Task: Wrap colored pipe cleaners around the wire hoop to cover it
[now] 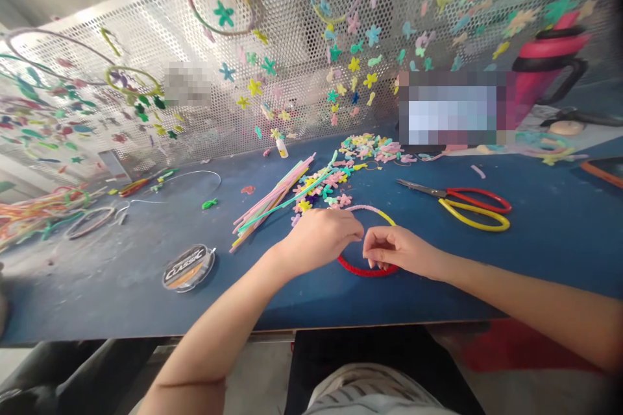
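Observation:
A ring (368, 272) wrapped in red, yellow and pale purple lies on the blue table in front of me. My left hand (324, 233) is over its left side, fingers bent together in a pinch. Over the ring's right side is my right hand (389, 248), its fingers curled and its thumb pressed to the forefinger. The fingertips of both hands are close together; whatever is between them is too small to make out. Pastel fuzzy stems (277, 198) lie left of the ring, beside small coloured flower shapes (331, 181).
Scissors (450, 194) with red and yellow handles lie at the right. A round spool (189, 268) is at the left, and a small white bottle (281, 148) stands behind. A pink tumbler (540, 65) and a blurred screen (452, 110) are at the back right, by a perforated metal panel (287, 32).

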The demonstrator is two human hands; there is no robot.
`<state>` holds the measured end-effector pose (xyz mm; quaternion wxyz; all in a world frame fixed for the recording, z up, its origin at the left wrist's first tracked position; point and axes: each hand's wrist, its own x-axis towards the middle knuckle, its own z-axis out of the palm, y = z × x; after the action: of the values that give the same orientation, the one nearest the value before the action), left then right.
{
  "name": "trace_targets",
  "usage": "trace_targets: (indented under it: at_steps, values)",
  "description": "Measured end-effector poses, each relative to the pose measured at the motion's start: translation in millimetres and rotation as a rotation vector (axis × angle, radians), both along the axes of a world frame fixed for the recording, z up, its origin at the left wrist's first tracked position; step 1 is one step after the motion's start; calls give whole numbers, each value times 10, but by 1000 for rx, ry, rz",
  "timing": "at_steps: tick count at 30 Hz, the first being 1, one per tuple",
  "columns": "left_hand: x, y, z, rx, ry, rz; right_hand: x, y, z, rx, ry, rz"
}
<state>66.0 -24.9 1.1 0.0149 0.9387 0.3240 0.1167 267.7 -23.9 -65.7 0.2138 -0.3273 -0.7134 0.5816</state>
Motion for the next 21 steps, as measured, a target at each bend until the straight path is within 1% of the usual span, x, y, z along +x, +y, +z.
trace_targets:
  at_steps: [3,7,12,16,21]
  values:
    - [15,139,12,-66,-30,-9,-4,16,-5,-31,12,-21]
    - [9,243,8,-135,-76,-27,-9,44,-49,-50,27,-30]
    - [18,292,-25,-196,-96,-50,-10,75,-91,-82,73,-62]
    - [44,295,-33,-228,-103,-59,-7,86,-61,-112,100,-84]
    - [55,360,-56,-237,-78,-60,-3,81,-17,-156,125,-35]
